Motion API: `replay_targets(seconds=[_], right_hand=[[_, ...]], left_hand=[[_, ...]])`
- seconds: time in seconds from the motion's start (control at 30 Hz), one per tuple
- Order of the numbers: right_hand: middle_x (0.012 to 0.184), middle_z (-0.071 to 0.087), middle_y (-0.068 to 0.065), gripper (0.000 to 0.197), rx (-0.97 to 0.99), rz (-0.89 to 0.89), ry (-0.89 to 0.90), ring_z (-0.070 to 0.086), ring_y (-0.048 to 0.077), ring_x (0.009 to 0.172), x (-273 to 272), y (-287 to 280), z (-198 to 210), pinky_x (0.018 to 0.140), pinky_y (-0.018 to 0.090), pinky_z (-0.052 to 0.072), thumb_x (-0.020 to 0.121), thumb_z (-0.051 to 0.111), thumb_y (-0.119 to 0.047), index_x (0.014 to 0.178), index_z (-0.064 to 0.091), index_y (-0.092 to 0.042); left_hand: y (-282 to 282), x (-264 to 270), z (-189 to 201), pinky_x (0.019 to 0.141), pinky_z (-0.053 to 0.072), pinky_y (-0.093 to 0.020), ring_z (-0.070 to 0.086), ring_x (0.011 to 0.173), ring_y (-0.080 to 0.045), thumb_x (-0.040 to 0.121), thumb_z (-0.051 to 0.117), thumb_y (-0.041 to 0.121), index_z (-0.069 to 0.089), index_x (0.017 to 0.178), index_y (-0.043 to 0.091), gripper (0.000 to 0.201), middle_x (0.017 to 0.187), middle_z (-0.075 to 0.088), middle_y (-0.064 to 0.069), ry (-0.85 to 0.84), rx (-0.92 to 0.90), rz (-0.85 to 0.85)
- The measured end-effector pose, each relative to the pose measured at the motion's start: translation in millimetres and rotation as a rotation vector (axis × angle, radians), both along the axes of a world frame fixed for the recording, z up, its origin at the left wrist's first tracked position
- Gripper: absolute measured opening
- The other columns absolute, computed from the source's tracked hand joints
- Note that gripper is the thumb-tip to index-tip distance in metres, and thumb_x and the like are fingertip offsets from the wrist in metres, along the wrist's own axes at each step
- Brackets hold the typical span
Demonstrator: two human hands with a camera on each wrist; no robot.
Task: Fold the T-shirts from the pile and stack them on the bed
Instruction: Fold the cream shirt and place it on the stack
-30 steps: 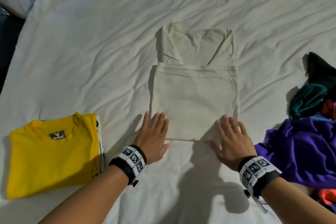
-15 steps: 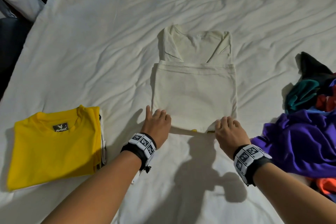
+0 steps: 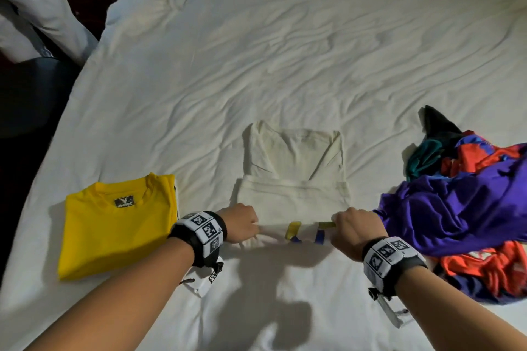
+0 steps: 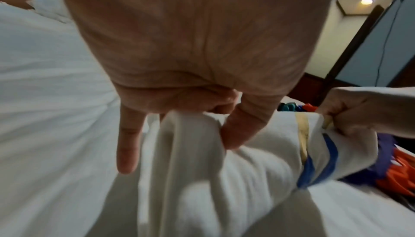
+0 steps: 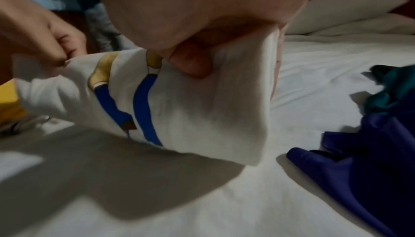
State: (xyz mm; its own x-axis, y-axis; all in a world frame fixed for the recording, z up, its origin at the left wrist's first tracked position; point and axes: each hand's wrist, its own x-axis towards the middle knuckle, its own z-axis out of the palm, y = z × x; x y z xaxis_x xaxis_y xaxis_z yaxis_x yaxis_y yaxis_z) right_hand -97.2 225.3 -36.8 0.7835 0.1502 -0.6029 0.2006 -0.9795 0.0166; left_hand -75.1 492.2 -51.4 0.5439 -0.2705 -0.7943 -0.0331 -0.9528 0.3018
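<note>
The bed (image 3: 256,65) lay under both hands, clothes pile (image 3: 456,208) just right of the right hand (image 3: 355,229), yellow shirt (image 3: 114,222) left of the left hand (image 3: 238,222). Between them, each pinched the white shirt's (image 3: 293,194) near edge, lifted.

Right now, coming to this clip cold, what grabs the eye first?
Both hands: the left hand and right hand grip the near edge of the cream T-shirt at the bed's centre, lifting it so a yellow-and-blue print shows underneath. A folded yellow T-shirt lies at the left; a purple-and-orange pile of clothes sits at the right.
</note>
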Motion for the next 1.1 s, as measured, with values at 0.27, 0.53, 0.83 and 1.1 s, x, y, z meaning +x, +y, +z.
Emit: replay_targets(seconds=[0.27, 0.53, 0.83, 1.1], right_hand=[[0.091, 0.063, 0.006, 0.017, 0.250, -0.425, -0.346, 0.054, 0.029, 0.076, 72, -14, -17, 0.067, 0.037, 0.041, 0.100, 0.039, -0.030, 0.103, 0.052, -0.018], [0.102, 0.066, 0.009, 0.014, 0.419, -0.726, -0.343, 0.059, 0.034, 0.089, 156, -25, -85, 0.077, 0.037, 0.047, 0.097, 0.053, -0.022, 0.109, 0.061, -0.021], [0.097, 0.066, 0.005, 0.011, 0.521, -0.830, -0.359, 0.062, 0.032, 0.089, 224, -38, -136, 0.081, 0.042, 0.054, 0.099, 0.056, -0.027, 0.104, 0.065, -0.023], [0.103, 0.067, 0.007, 0.010, 0.568, -0.887, -0.341, 0.062, 0.035, 0.098, 249, -39, -155, 0.087, 0.043, 0.052, 0.097, 0.057, -0.026, 0.103, 0.065, -0.025]], left_hand=[[3, 95, 6, 0.074, 0.046, -0.033, 0.064, 0.091, -0.029, 0.093, 0.060, 0.041, 0.063, 0.091, 0.025, 0.016, 0.103, 0.071, -0.004, -0.387, -0.020, 0.274], [2, 172, -68, 0.089, 0.051, -0.041, 0.062, 0.105, -0.035, 0.099, 0.056, 0.022, 0.066, 0.113, 0.022, 0.017, 0.117, 0.067, -0.010, -0.538, -0.073, 0.556], [-5, 233, -115, 0.086, 0.052, -0.044, 0.061, 0.100, -0.034, 0.101, 0.053, 0.018, 0.066, 0.107, 0.019, 0.014, 0.107, 0.068, -0.007, -0.622, -0.096, 0.625], [-3, 253, -136, 0.088, 0.049, -0.043, 0.059, 0.106, -0.032, 0.102, 0.050, 0.018, 0.064, 0.110, 0.019, 0.016, 0.113, 0.066, -0.007, -0.623, -0.059, 0.618]])
